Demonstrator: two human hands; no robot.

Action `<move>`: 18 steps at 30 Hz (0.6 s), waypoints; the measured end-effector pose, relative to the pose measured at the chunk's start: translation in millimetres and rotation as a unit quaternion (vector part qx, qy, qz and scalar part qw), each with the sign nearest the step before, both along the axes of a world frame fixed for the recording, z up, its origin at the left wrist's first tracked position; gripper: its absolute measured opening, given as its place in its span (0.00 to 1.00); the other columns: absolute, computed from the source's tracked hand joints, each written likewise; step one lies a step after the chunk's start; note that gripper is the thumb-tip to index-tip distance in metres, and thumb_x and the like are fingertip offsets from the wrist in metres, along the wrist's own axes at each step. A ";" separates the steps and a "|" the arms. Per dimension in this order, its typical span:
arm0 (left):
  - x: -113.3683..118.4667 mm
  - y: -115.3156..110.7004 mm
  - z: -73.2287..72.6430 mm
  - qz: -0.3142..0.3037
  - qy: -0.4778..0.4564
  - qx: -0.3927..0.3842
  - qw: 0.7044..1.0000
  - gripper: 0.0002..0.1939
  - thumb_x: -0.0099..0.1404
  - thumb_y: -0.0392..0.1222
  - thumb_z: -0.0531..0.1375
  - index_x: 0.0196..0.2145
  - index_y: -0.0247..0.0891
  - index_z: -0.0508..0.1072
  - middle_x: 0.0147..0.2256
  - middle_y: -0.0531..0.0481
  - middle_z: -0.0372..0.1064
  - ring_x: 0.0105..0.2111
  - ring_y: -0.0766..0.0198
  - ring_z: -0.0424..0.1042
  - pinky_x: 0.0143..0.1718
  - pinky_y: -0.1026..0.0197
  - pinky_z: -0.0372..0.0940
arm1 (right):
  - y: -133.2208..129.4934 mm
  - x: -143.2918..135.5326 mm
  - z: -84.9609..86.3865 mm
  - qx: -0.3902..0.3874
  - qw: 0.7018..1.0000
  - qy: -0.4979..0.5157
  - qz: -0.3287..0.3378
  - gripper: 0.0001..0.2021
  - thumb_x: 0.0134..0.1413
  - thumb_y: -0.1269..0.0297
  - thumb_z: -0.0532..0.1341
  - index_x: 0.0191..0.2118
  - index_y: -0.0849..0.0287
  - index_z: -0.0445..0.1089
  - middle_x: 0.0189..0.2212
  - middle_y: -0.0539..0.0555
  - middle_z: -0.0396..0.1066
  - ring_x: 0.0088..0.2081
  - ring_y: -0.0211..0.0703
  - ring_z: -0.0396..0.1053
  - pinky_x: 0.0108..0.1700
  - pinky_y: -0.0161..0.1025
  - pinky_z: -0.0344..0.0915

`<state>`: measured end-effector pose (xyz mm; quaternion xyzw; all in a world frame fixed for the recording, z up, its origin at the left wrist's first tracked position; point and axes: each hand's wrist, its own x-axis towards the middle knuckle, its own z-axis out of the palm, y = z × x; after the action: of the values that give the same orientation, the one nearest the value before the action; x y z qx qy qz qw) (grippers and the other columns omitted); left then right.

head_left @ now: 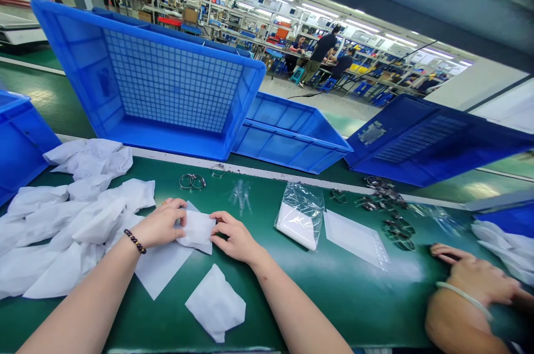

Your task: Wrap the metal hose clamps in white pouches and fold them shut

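Note:
Between my two hands is a small white packet (pixel 199 230), a folded sheet of thin, soft-looking material; what it wraps, if anything, is hidden. My left hand (pixel 164 223) pinches its left side, fingers curled, a beaded bracelet on the wrist. On the right edge, the thumb and fingers of my right hand (pixel 234 238) close on it. Under the packet lies a flat white sheet (pixel 161 270). Nearer to me rests another white wrapped piece (pixel 217 303). A heap of white wrapped packets (pixel 75 220) spreads out left of my left hand.
Metal hose clamps (pixel 192 181) and small clear bags (pixel 241 196) lie beyond my hands. Rightward are a plastic bag of white sheets (pixel 298 217), a flat white bag (pixel 354 237), and piled clamps (pixel 384 195). Blue crates (pixel 175 145) line the back. A co-worker's hands (pixel 471 276) are at right.

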<state>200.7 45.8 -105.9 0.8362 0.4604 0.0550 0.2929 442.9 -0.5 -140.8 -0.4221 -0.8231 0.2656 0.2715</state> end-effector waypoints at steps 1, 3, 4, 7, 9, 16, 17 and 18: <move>0.2 0.0 -0.9 0.000 0.001 0.000 1.000 0.03 0.50 0.38 0.59 0.26 0.40 0.68 0.50 0.48 0.61 0.51 0.51 0.57 0.48 0.52 0.57 | 0.2 0.1 -0.4 0.000 1.000 -0.002 0.001 0.02 0.51 0.69 0.59 0.31 0.56 0.69 0.48 0.54 0.63 0.42 0.40 0.67 0.43 0.37 0.64; 0.4 0.1 -2.8 0.000 0.002 0.001 1.000 0.03 0.50 0.37 0.59 0.26 0.40 0.68 0.50 0.47 0.60 0.51 0.51 0.57 0.48 0.52 0.57 | 0.2 0.5 -0.6 0.002 1.000 -0.007 0.005 0.02 0.50 0.69 0.59 0.31 0.56 0.69 0.48 0.54 0.63 0.42 0.40 0.67 0.43 0.38 0.64; 0.4 0.1 -3.8 -0.001 0.002 0.003 1.000 0.03 0.50 0.37 0.58 0.27 0.40 0.69 0.50 0.47 0.60 0.52 0.51 0.57 0.48 0.52 0.57 | 0.0 0.9 -0.3 0.004 1.000 -0.009 0.007 0.03 0.50 0.69 0.59 0.32 0.56 0.69 0.48 0.54 0.63 0.42 0.40 0.67 0.42 0.38 0.64; -0.4 0.0 -4.8 -0.003 0.004 0.011 1.000 0.04 0.51 0.35 0.57 0.27 0.40 0.70 0.50 0.47 0.60 0.52 0.51 0.56 0.49 0.52 0.56 | -0.9 2.1 1.7 0.005 1.000 -0.016 0.011 0.05 0.50 0.72 0.57 0.32 0.56 0.69 0.49 0.54 0.63 0.41 0.39 0.68 0.41 0.37 0.64; -0.5 -0.5 -3.3 -0.007 -0.002 0.015 1.000 0.04 0.53 0.37 0.56 0.28 0.40 0.71 0.50 0.47 0.61 0.52 0.51 0.57 0.49 0.52 0.56 | -1.6 1.7 3.5 0.003 1.000 -0.016 0.010 0.05 0.50 0.71 0.57 0.33 0.56 0.69 0.49 0.54 0.64 0.40 0.39 0.68 0.41 0.37 0.64; 10.9 -6.9 0.6 0.023 0.012 0.063 0.998 0.24 0.53 0.64 0.56 0.21 0.37 0.68 0.46 0.43 0.63 0.46 0.49 0.61 0.45 0.51 0.58 | -1.7 -15.5 0.6 0.036 0.998 -0.008 -0.057 0.10 0.50 0.58 0.61 0.24 0.58 0.67 0.39 0.55 0.68 0.38 0.42 0.68 0.40 0.38 0.64; 12.7 -7.8 -0.3 0.027 0.016 0.078 0.996 0.25 0.53 0.64 0.57 0.21 0.37 0.67 0.46 0.42 0.63 0.45 0.50 0.61 0.45 0.52 0.58 | -1.6 -18.1 -0.6 0.042 0.997 -0.011 -0.067 0.11 0.49 0.57 0.62 0.23 0.58 0.66 0.38 0.55 0.68 0.38 0.42 0.67 0.40 0.38 0.64; 14.1 -8.6 -1.4 0.028 0.017 0.090 0.995 0.24 0.53 0.64 0.57 0.21 0.37 0.68 0.45 0.42 0.63 0.44 0.50 0.62 0.45 0.52 0.58 | -1.6 -20.2 -1.4 0.046 0.996 -0.014 -0.074 0.12 0.48 0.56 0.62 0.23 0.58 0.65 0.37 0.55 0.68 0.37 0.42 0.67 0.39 0.38 0.63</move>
<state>214.8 37.2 -107.3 0.8469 0.4813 0.0902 0.2073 422.8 -2.1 -142.3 -0.4728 -0.8044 0.2008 0.2985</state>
